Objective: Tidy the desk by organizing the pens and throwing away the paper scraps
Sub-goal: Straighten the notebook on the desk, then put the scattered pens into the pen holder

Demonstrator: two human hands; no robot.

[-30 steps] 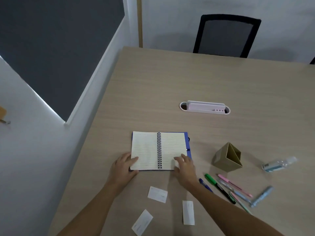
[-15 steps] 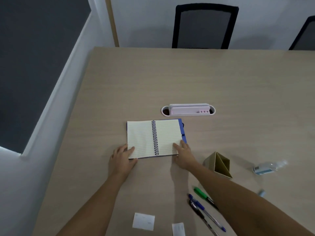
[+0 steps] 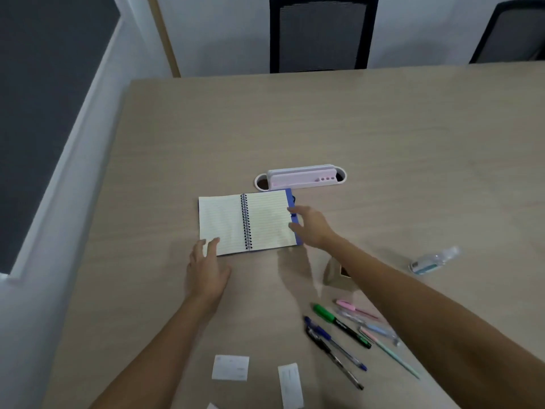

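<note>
An open spiral notebook (image 3: 230,224) with a blue cover lies mid-desk. My left hand (image 3: 206,267) rests flat at its lower left corner, fingers spread, fingertips on the page. My right hand (image 3: 311,228) is at the notebook's right edge, fingers apart against the blue cover. Several pens lie to the lower right: a green marker (image 3: 339,323), a blue pen (image 3: 333,340), a black pen (image 3: 333,358), a pink pen (image 3: 354,308) and a mint pen (image 3: 389,352). Two white paper scraps (image 3: 230,367) (image 3: 290,385) lie near the front edge. A tan pen holder (image 3: 334,276) is mostly hidden by my right forearm.
A pink and white organizer (image 3: 300,177) sits in the desk's cable slot behind the notebook. A small clear bottle (image 3: 433,259) lies on its side at the right. Two black chairs (image 3: 321,33) (image 3: 513,33) stand beyond the far edge. The desk's left edge (image 3: 118,160) borders a wall.
My right hand has slid from the notebook's lower right corner up along its right edge. The notebook sits further from me, and the camera has tilted down, showing more pens and scraps.
</note>
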